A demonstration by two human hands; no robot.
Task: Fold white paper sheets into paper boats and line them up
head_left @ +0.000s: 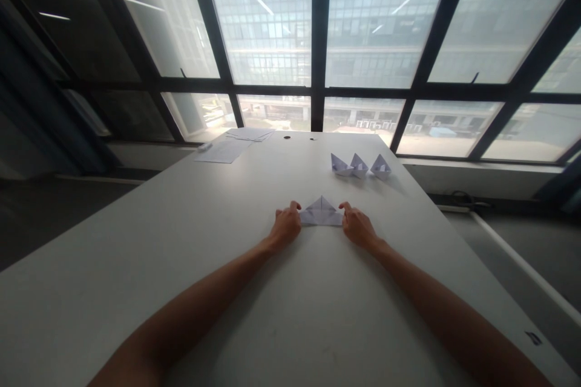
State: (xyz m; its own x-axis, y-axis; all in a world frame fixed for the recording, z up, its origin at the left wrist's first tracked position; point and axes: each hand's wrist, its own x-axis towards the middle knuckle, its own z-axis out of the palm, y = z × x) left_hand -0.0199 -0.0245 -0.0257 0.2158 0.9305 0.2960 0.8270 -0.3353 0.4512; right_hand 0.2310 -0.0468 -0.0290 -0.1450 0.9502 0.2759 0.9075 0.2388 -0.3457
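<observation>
A folded sheet of white paper (321, 213) lies on the table in front of me, a triangle with a strip along its near edge and a crease down its middle. At its left end, my left hand (287, 222) grips the strip between curled fingers and thumb. The opposite end is pinched by my right hand (356, 224). Both hands rest low, close to the tabletop, and my fingers hide the paper's two tips. Beyond my right hand stand three folded paper boats, the left one (340, 165), the middle one (359, 165) and the right one (380, 167).
Flat white paper sheets (222, 151) lie at the table's far left. The white table (181, 224) narrows toward a wall of dark-framed windows (319, 42). A small round hole (286, 137) sits near its far edge. Blue curtains (45, 97) hang at the left.
</observation>
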